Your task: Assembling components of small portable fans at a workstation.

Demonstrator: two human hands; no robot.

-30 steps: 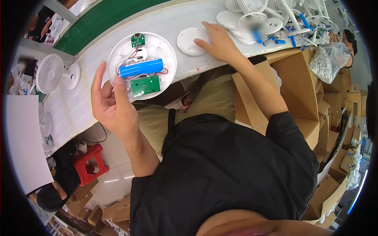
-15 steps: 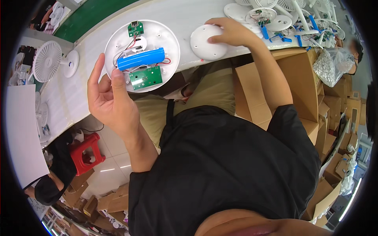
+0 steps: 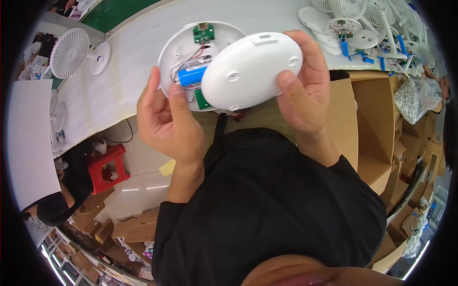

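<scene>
My left hand is closed on the near left rim of a round white fan base shell, its thumb by the end of a blue cylindrical battery. A small green circuit board with thin wires sits at the shell's far side. A second green board shows partly at the near side. My right hand grips a white round cover by its right edge, thumb on the face. Tilted, the cover hangs over the shell's right part and hides it. A slot and several screw holes mark its visible face.
An assembled white fan stands on the white table at left. Fan parts with blue batteries crowd its right end. Below are an open cardboard box, a red stool and a bag of small white parts. Another person sits at lower left.
My right hand has lifted the white cover off the table and brought it left, over the shell. The cover is now tilted. My left hand still grips the shell.
</scene>
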